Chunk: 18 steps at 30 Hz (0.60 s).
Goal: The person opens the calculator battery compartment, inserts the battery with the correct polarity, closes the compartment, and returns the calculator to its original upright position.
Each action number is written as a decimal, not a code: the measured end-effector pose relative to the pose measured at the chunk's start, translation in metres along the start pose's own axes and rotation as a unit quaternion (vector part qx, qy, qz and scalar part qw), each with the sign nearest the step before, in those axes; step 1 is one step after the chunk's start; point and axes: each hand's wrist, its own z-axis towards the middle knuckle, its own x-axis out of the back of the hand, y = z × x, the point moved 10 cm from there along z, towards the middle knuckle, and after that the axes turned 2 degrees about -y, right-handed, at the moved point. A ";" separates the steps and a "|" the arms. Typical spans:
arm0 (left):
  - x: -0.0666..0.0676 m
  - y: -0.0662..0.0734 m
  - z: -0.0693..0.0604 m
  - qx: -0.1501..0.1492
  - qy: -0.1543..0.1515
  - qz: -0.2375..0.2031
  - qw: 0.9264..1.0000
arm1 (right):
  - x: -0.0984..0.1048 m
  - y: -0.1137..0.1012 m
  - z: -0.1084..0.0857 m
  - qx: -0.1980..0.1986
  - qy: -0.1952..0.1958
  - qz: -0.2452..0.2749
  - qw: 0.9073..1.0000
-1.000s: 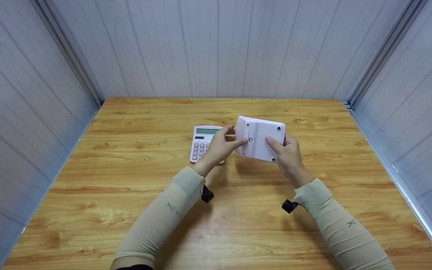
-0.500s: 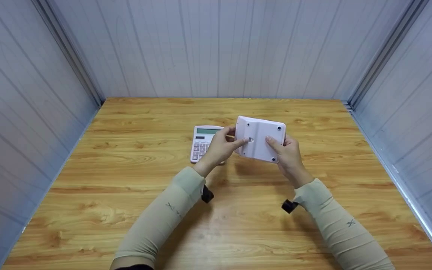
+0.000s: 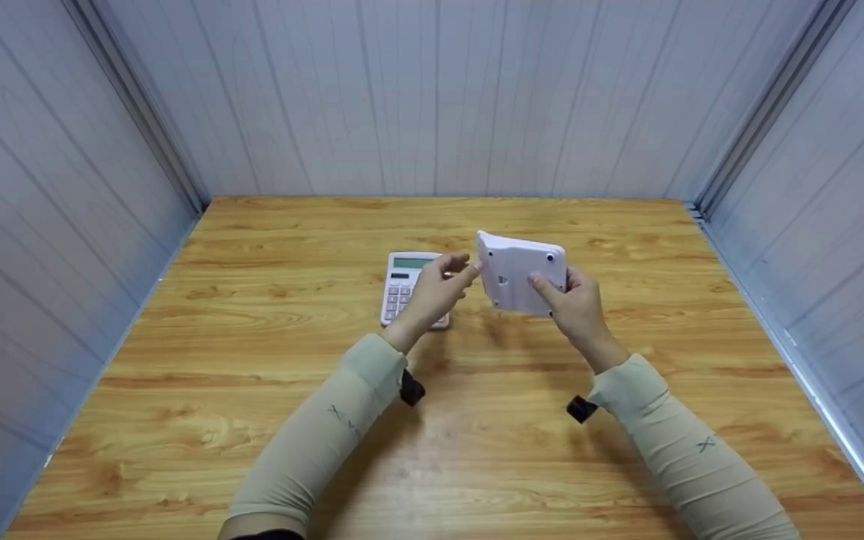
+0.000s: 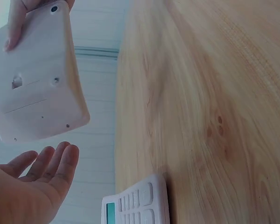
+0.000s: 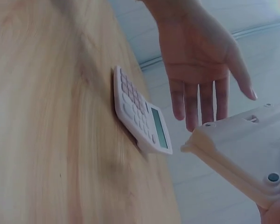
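Observation:
My right hand grips a pale pink calculator above the table, thumb across its back and fingers behind. The calculator's back faces me, with round dark feet and a small notch in a seamed panel. My left hand is just left of it, fingers loosely extended and holding nothing. In the right wrist view a gap shows between the left hand's fingers and the held calculator. A second pale pink calculator lies face up on the table, partly hidden by the left hand in the head view.
The wood-grain table is bounded by a pale panelled wall at the back and more panels on both sides. A small black wrist camera hangs under the left sleeve, another black camera under the right.
My left hand has let go of the held calculator and drawn slightly left, its thumb off the notch. The right hand has tilted that calculator. The one on the table has stayed put.

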 end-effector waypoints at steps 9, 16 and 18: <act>-0.001 -0.005 0.001 0.058 0.004 -0.096 0.994 | -0.012 -0.034 -0.008 0.179 -0.040 -0.082 0.980; -0.010 -0.004 -0.001 0.088 -0.026 -0.175 0.980 | -0.022 -0.055 -0.021 0.315 -0.040 -0.201 0.927; -0.013 -0.003 -0.002 0.091 -0.038 -0.190 0.977 | -0.025 -0.058 -0.026 0.350 -0.036 -0.242 0.904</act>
